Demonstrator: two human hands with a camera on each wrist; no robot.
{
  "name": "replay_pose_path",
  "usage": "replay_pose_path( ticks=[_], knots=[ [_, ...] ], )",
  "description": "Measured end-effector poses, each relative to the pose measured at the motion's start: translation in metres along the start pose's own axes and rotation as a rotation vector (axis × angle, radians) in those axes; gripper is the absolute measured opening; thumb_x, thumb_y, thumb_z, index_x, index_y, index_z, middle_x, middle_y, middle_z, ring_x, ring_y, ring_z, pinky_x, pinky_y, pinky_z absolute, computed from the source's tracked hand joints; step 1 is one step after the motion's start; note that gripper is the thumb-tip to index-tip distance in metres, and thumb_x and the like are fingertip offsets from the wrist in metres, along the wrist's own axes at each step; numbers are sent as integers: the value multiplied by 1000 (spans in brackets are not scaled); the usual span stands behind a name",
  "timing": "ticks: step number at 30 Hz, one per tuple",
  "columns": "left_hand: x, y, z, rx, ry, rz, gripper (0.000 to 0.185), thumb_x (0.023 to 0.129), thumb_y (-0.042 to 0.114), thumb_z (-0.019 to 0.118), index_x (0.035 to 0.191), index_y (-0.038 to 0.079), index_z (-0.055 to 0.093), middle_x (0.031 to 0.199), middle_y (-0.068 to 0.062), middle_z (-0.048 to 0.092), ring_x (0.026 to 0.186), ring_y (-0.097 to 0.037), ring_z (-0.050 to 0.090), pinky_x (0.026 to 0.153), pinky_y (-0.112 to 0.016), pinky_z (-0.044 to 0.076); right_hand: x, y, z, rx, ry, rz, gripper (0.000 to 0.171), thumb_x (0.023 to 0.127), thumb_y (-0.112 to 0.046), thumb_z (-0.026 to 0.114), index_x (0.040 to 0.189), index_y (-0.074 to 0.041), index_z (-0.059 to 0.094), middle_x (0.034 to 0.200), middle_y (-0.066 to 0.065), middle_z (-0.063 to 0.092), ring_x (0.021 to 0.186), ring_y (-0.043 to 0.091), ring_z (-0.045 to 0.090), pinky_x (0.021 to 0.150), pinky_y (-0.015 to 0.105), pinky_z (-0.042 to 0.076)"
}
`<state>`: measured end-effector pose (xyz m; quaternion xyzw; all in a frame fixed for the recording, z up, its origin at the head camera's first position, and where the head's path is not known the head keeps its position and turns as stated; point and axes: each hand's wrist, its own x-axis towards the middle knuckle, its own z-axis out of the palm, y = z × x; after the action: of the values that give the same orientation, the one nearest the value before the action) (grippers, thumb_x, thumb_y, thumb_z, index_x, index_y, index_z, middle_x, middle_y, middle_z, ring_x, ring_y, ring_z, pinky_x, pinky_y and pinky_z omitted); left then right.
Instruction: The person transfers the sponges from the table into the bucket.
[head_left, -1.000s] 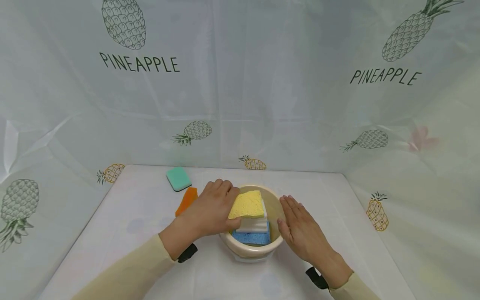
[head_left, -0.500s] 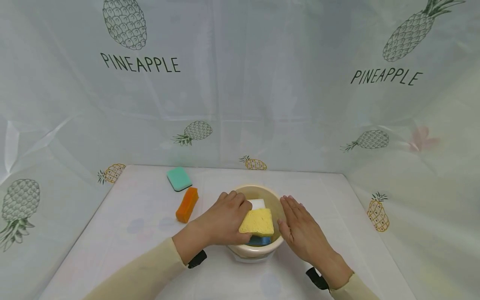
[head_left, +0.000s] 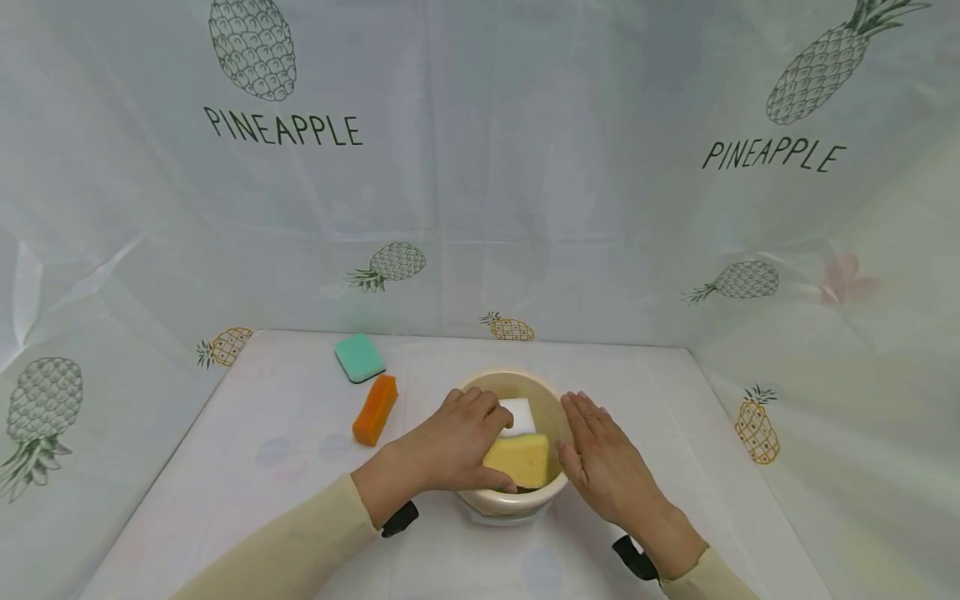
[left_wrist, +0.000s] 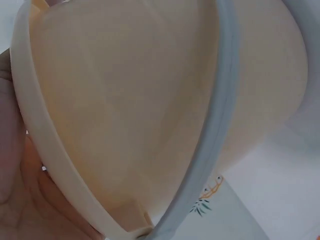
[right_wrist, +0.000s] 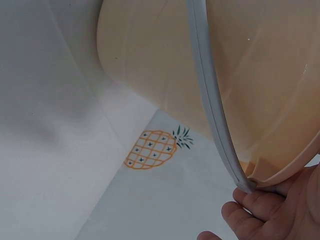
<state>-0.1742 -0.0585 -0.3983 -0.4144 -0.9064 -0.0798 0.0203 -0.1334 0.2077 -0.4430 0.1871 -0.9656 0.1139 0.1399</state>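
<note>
Between the two hands, a yellow sponge (head_left: 519, 460) was pressed down into a cream bowl (head_left: 480, 500) on the desk (head_left: 285, 467). The left hand (head_left: 450, 446) was seen with its fingers curled round the near-left edge of that sponge, gripping it. The right hand (head_left: 600, 462) lay with straight fingers, flat against the bowl's right wall, holding nothing.

A second before, the yellow sponge had been held above the rim, on top of a white and a blue one; half a second later it had been tilted lower and nearer the person. By this moment it had been sunk below the rim, and the blue sponge had been covered entirely. It was judged that the stack was being packed down into the bowl, with the bowl steadied throughout by the unmoved right hand.

A white sponge (head_left: 517, 415) was left showing just beyond the left hand's fingertips. Beyond and to the left of that hand, an orange sponge (head_left: 375, 410) and a teal one (head_left: 359, 357) were left lying on the desk, well apart from the bowl.

Little could be made out from the wrist views: both were filled by the bowl's cream wall (left_wrist: 150, 100) and pale rim (right_wrist: 212, 110), with only slivers of palm and fingertips at the edges. The blue sponge and the bowl's floor were hidden.
</note>
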Motion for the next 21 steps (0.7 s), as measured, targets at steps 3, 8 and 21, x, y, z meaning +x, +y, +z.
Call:
replay_pose_path(
  ticks=[3, 8, 21],
  knots=[
    [-1, 0, 1, -6, 6, 1, 71, 85, 71, 75, 129, 16, 63, 118, 2, 59, 108, -15, 48, 92, -31, 38, 0, 0, 1, 4, 10, -8, 62, 109, -33, 50, 157, 5, 42, 162, 23, 44, 153, 38, 41, 122, 57, 36],
    [-1, -1, 3, 3, 20, 2, 65, 88, 67, 74, 128, 17, 63, 118, 2, 58, 109, -15, 48, 92, -31, 38, 1, -1, 0, 3, 10, -8, 61, 109, -33, 50, 157, 5, 42, 162, 23, 45, 152, 38, 43, 121, 57, 37],
    [-2, -5, 5, -1, 36, -17, 46, 97, 50, 69, 127, 16, 65, 117, 2, 59, 110, -16, 50, 94, -33, 39, 1, -1, -1, 10, 10, -4, 61, 109, -32, 50, 157, 4, 42, 162, 22, 45, 152, 38, 43, 121, 57, 37]
  ],
)
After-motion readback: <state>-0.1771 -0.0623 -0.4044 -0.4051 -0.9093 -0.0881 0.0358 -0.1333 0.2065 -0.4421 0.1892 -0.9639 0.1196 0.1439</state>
